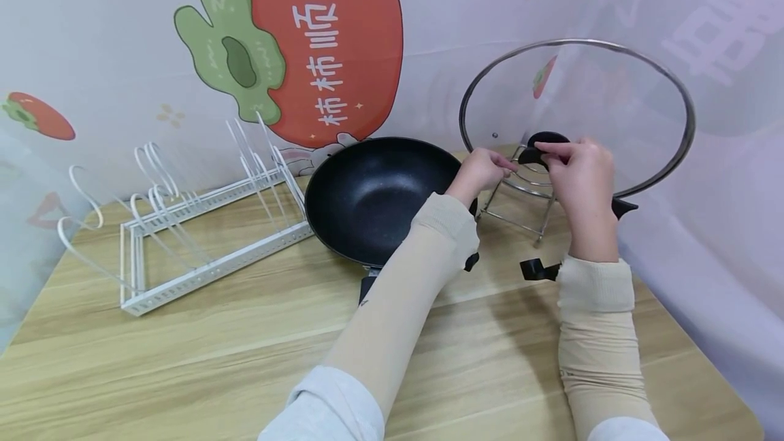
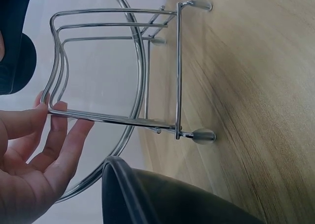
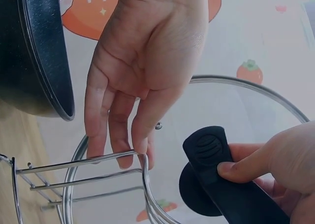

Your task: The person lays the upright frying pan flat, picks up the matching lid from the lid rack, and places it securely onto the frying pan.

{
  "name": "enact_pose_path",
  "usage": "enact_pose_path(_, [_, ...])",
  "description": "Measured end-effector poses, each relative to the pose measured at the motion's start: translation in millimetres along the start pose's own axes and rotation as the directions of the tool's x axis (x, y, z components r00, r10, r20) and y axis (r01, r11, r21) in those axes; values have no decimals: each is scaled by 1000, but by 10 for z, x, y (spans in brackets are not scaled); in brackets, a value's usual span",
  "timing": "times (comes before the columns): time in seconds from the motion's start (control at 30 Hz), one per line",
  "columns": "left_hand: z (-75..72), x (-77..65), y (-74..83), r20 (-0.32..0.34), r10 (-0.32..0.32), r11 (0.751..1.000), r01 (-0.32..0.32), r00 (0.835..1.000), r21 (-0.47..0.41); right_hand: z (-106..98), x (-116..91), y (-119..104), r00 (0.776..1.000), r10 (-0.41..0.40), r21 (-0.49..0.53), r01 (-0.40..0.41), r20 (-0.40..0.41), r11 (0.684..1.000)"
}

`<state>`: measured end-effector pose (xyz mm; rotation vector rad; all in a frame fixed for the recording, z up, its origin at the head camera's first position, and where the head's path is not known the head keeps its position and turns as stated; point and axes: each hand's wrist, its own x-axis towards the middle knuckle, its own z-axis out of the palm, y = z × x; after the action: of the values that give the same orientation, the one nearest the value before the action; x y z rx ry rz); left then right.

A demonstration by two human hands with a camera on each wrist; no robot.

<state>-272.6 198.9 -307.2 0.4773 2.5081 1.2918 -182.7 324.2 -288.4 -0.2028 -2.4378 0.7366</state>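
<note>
A large glass lid with a metal rim (image 1: pixel 689 121) stands upright at a small chrome wire rack (image 1: pixel 520 224) on the right of the table. My left hand (image 1: pixel 480 172) pinches the rack's upper wire between thumb and fingers, as the left wrist view shows. With thumb and fingers, my right hand (image 1: pixel 580 175) grips the black lid handle (image 3: pixel 209 150), which has a round base against the glass. To the left, close by my left forearm, sits a black frying pan (image 1: pixel 380 189), its handle (image 1: pixel 366 288) mostly hidden by the sleeve.
A white metal rack (image 1: pixel 214 267) with several upright wire dividers stands on the table's left, touching or nearly touching the pan. Behind everything hangs a printed cloth (image 1: pixel 441 12). The wooden table (image 1: pixel 245 373) has its right edge near my right forearm.
</note>
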Motion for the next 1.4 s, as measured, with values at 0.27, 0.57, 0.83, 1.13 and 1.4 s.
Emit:
enact_pose_path(0.27, [-11,-29,-16,23,-22,1000,23,999,-20,-3,-55,-27,1000,7,-8,-7,10,1000])
enact_pose_path(0.57, [-42,-88,-26,49,-34,996,38,998,-79,4,-119,-57,999,-10,-26,9,-35,1000])
enact_pose_path(0.83, [-63,-142,-30,53,-46,994,52,998,-101,-24,-177,-121,999,-4,-33,3,-39,999])
enact_pose_path(1.13, [-112,-176,-24,101,-55,995,63,993,-75,-28,-221,-169,999,7,-59,-10,-53,998])
enact_pose_path(1.4, [-132,-195,-19,130,-48,996,58,990,-73,-37,-262,-197,998,-2,-83,-4,-65,997])
